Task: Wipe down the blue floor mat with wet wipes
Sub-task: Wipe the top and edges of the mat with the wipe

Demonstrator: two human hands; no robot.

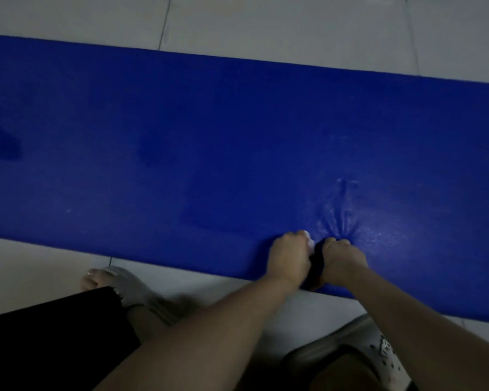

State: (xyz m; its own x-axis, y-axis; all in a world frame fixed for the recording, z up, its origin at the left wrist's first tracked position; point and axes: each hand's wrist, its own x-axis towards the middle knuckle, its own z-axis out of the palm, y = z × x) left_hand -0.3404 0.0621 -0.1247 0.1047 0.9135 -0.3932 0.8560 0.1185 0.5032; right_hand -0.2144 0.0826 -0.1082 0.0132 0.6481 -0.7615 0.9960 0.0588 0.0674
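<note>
On the tiled floor [266, 24] lies the long blue mat [181, 136], running from side to side. At its near edge the left grip [290, 255] and the right grip [342, 258], just beside each other, both curl tight and pinch the mat. Wrinkles [339, 213] fan out from them.

mat [209, 136]: deep blue | floor tiles [294, 24]: pale grey | sandals [130, 286]: grey
</note>
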